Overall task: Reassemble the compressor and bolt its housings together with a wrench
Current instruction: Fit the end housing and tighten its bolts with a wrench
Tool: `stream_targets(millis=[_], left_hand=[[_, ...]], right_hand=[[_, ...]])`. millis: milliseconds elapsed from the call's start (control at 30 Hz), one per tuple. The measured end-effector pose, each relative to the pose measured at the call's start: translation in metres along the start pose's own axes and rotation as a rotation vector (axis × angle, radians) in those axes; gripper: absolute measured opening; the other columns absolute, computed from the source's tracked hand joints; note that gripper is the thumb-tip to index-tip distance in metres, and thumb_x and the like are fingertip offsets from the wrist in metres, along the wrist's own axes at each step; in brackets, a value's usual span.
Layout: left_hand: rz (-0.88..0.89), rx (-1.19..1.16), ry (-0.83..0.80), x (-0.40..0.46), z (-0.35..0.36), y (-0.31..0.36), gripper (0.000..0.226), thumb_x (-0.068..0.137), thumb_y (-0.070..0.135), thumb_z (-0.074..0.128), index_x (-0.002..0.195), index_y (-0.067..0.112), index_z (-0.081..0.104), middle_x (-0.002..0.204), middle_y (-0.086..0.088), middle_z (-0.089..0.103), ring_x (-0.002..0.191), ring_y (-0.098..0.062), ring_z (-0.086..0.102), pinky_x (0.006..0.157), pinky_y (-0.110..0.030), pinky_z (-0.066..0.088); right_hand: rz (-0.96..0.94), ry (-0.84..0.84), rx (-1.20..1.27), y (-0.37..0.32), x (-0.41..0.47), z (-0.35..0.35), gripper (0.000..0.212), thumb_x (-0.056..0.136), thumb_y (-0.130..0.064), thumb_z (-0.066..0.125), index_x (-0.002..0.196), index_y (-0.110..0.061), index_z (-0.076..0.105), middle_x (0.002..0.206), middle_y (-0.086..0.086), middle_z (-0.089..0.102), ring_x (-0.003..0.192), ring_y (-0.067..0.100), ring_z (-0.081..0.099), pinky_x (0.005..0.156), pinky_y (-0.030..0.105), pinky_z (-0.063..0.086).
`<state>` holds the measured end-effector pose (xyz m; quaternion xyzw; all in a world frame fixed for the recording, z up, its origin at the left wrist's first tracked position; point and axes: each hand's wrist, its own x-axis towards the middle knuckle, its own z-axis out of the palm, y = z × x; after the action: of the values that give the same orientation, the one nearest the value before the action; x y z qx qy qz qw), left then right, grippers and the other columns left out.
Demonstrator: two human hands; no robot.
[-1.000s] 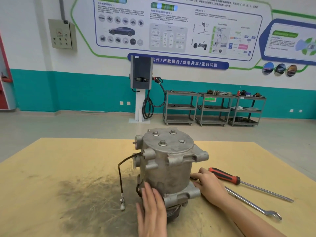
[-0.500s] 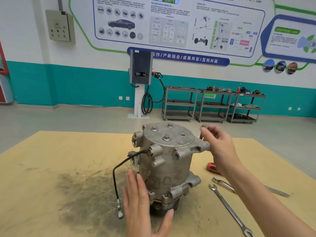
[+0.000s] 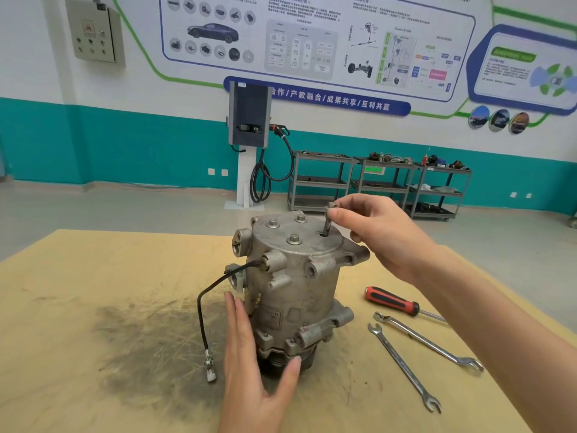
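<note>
Screwdriver (image 3: 392,302) and two wrenches (image 3: 427,342) (image 3: 404,367) lie on table (image 3: 78,307) at 3 o'clock of compressor (image 3: 296,289), apart from it. Compressor upright mid-table. Right hand (image 3: 377,232) pinches bolt (image 3: 328,218), tip in top-plate hole. Left hand (image 3: 249,354) flat, fingers straight against compressor's side at 7 o'clock.

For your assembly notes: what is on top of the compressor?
Three seated bolts on the compressor, and a fourth bolt, pinched by the right hand, entering the last hole. Its depth in the hole is hidden.

Teal-white wall (image 3: 109,145) w/ carts (image 3: 379,185) (grey floor (image 3: 125,210))
</note>
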<state>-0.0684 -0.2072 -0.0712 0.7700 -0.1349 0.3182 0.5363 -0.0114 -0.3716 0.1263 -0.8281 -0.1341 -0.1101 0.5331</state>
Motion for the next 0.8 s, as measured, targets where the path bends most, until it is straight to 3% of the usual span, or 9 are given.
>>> stream_targets(millis=[200, 367, 500, 667, 733, 800], left_hand=[[-0.096, -0.123, -0.025, -0.0017, 0.0002, -0.0044, 0.108, 0.067, 0.058, 0.063, 0.146, 0.058, -0.011, 0.149, 0.048, 0.005, 0.141, 0.017, 0.01, 0.113, -0.023, 0.017], [-0.087, -0.131, -0.036, -0.0015, -0.0002, -0.005, 0.106, 0.071, 0.055, 0.063, 0.151, 0.049, -0.006, 0.148, 0.049, 0.008, 0.138, 0.02, 0.013, 0.102, 0.005, 0.013], [-0.083, -0.133, -0.033, -0.0011, 0.0002, -0.0047, 0.106, 0.072, 0.055, 0.063, 0.152, 0.045, -0.006, 0.149, 0.048, 0.007, 0.138, 0.02, 0.012, 0.101, 0.006, 0.013], [-0.079, -0.13, -0.028, -0.0019, 0.0007, -0.0054, 0.105, 0.072, 0.057, 0.062, 0.151, 0.049, -0.007, 0.15, 0.046, 0.005, 0.139, 0.02, 0.011, 0.101, 0.006, 0.012], [-0.082, -0.132, -0.028, -0.0018, 0.0009, -0.0054, 0.105, 0.072, 0.057, 0.062, 0.149, 0.053, -0.008, 0.149, 0.047, 0.004, 0.138, 0.021, 0.011, 0.101, 0.006, 0.012], [-0.076, -0.131, -0.03, -0.0021, 0.0013, -0.0056, 0.105, 0.073, 0.055, 0.065, 0.148, 0.054, -0.008, 0.149, 0.048, 0.005, 0.138, 0.021, 0.012, 0.1, 0.006, 0.012]], right_hand=[[0.008, -0.039, 0.039, 0.0007, -0.0016, -0.0026, 0.005, 0.09, -0.021, 0.067, 0.086, -0.019, 0.07, 0.082, -0.002, 0.064, 0.065, 0.004, 0.049, 0.063, 0.026, 0.035], [0.019, -0.067, 0.092, 0.003, 0.001, -0.0029, 0.004, 0.087, -0.021, 0.069, 0.09, -0.019, 0.07, 0.078, -0.008, 0.066, 0.055, -0.004, 0.051, 0.06, 0.024, 0.037], [0.065, -0.078, 0.103, 0.0052, 0.0043, -0.0035, 0.002, 0.085, -0.022, 0.072, 0.084, -0.02, 0.072, 0.073, -0.011, 0.069, 0.068, 0.006, 0.058, 0.062, 0.028, 0.041], [0.066, -0.054, 0.084, 0.0082, 0.0018, -0.0058, 0.025, 0.071, -0.037, 0.075, 0.092, -0.022, 0.074, 0.096, -0.002, 0.072, 0.088, 0.014, 0.06, 0.07, 0.031, 0.04], [0.02, -0.079, 0.085, 0.0081, 0.0013, -0.0075, 0.025, 0.074, -0.037, 0.072, 0.099, -0.032, 0.074, 0.105, -0.005, 0.071, 0.096, 0.008, 0.06, 0.068, 0.024, 0.038], [-0.04, -0.11, 0.053, 0.0066, 0.0005, -0.0089, 0.02, 0.085, -0.032, 0.067, 0.101, -0.042, 0.073, 0.108, -0.014, 0.07, 0.092, -0.007, 0.06, 0.065, 0.016, 0.04]])
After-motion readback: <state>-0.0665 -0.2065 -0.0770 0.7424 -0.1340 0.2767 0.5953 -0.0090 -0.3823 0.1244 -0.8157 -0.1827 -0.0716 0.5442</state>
